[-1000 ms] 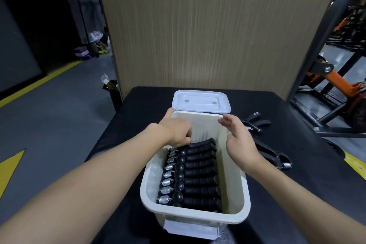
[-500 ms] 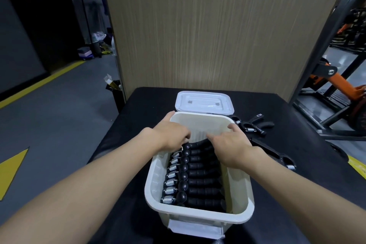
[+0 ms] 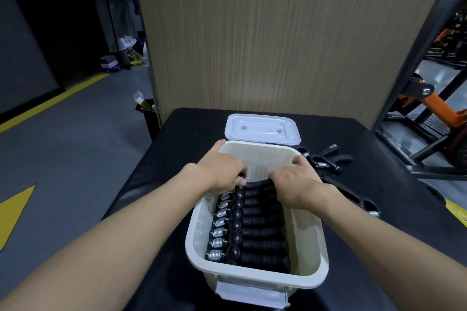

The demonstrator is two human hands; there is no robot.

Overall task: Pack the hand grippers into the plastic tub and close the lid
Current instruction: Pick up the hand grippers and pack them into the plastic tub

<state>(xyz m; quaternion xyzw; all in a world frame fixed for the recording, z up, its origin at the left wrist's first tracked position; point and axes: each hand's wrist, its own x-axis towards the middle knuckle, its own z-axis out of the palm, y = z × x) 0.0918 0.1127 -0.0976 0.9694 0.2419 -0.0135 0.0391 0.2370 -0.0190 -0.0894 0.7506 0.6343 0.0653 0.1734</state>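
Note:
A cream plastic tub (image 3: 310,252) stands on the black table, open, its white lid (image 3: 262,130) hinged back behind it. Inside lies a row of several black hand grippers (image 3: 255,232) with steel springs at their left ends. Both hands reach into the tub's far end. My left hand (image 3: 222,171) is curled over the spring end of the farthest gripper. My right hand (image 3: 295,184) presses on that gripper's black handle. Which fingers close around it is hidden.
Loose hand grippers (image 3: 326,160) lie on the black table (image 3: 177,159) right of the tub, with more (image 3: 353,197) beside my right forearm. A wood-grain panel rises behind the table. Orange and black gym equipment (image 3: 429,108) stands at the right.
My right hand has moved from the tub's right rim into the tub, onto the farthest gripper. My left hand has stayed at that gripper's spring end.

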